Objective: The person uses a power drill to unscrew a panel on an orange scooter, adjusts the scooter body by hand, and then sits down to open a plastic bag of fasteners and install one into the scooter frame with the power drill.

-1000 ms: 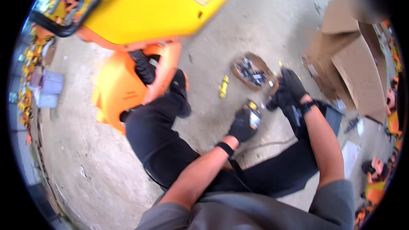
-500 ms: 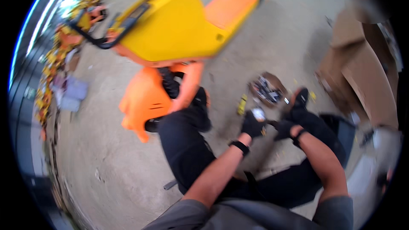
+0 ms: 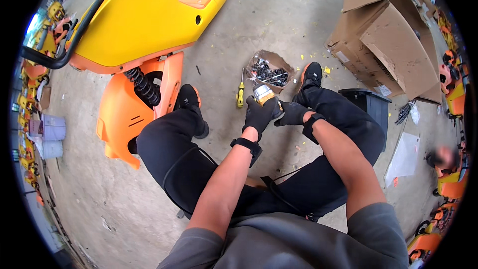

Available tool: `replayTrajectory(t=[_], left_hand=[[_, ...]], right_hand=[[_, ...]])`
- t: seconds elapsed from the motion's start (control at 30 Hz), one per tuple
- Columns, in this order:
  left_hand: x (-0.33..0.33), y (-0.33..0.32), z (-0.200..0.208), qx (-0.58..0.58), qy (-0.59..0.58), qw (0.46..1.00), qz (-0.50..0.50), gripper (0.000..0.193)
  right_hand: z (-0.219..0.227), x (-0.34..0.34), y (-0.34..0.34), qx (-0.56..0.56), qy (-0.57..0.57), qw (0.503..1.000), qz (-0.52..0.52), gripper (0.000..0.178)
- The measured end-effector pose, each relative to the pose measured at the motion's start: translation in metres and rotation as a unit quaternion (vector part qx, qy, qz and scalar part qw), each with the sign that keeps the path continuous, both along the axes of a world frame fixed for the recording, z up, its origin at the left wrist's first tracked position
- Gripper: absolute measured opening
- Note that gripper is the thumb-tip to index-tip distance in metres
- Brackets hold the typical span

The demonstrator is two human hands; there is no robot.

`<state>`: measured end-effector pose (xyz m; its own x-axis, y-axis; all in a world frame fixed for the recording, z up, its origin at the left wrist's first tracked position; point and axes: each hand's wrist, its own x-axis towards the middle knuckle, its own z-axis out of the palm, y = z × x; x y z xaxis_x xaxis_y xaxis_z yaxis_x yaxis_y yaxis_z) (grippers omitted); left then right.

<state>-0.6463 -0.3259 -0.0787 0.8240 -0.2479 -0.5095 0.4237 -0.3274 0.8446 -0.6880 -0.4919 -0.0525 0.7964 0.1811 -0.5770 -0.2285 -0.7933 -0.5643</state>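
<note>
Black gloves cover both hands, which meet between my spread knees. My left hand (image 3: 260, 117) is wrapped round a yellow power drill (image 3: 264, 92) with a silver front end that points away from me. Close against it, my right hand (image 3: 293, 113) is closed, its fingers curled beside the drill's body; what they grip is hidden. Just beyond the drill, a torn-open cardboard box (image 3: 282, 63) of small dark hardware pieces sits on the floor. To its left lies a yellow-handled screwdriver (image 3: 241, 94), its shaft pointing away.
A yellow and orange ride-on vehicle (image 3: 144, 20) with a black handlebar and coil shock stands at the left. Far right is a large open carton (image 3: 368, 45). A dark bin (image 3: 366, 107) stands by my right knee, a white sheet (image 3: 403, 154) beyond it. Purple-white tubs (image 3: 52, 134) stand far left.
My view has swung, so the vehicle, floor box and screwdriver sit further left and higher in it, and more shows at the right. Both hands stay together, with the drill still in the left.
</note>
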Motion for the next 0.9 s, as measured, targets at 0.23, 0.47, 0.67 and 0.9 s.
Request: replayTrajectory(t=[0.23,0.47,0.67,0.9], left_hand=[[-0.014,-0.001,0.020,-0.032,-0.012,0.999,0.013,0.082],[-0.013,0.017,0.058,0.055,-0.063,0.996,-0.012,0.078],[0.052,0.039,0.038,0.022,-0.151,0.988,-0.024,0.054],[0.098,0.044,0.219,-0.143,-0.109,0.981,-0.072,0.026]], right_hand=[[0.013,-0.010,-0.035,-0.090,-0.055,0.994,0.017,0.069],[0.142,0.032,-0.095,-0.048,-0.166,0.975,-0.141,0.047],[0.180,0.079,-0.094,-0.039,-0.290,0.944,-0.154,0.027],[0.080,0.097,-0.130,-0.053,-0.163,0.974,-0.145,0.027]])
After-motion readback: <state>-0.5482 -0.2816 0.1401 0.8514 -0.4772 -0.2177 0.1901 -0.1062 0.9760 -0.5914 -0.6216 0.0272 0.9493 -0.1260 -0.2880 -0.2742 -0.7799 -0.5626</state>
